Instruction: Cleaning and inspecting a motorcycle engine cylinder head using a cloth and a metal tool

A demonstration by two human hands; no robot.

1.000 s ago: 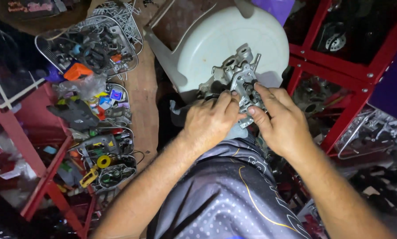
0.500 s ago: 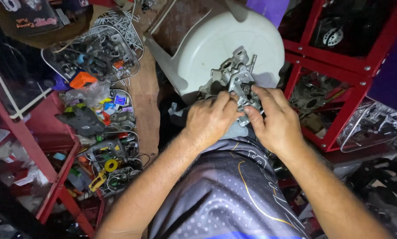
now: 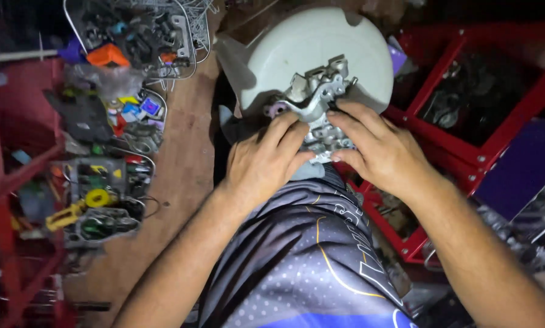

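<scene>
A grey cast-metal part (image 3: 318,100) with several lugs and holes rests on my knee, in front of a pale round plastic tub (image 3: 321,45). My left hand (image 3: 266,164) grips its lower left side, fingers curled over the edge. My right hand (image 3: 379,149) holds its right side, fingertips pressed on the perforated face. My lap is covered by grey patterned fabric (image 3: 303,255) with yellow lines.
Wire baskets and trays of tools and small coloured parts (image 3: 111,121) lie on the brown floor at the left. A red metal rack (image 3: 17,182) stands far left, another red rack (image 3: 467,152) at the right with dark parts inside.
The view has shifted so the hands and part sit higher and more central. Both hands keep hold of the metal part; fingers have adjusted slightly on it.
</scene>
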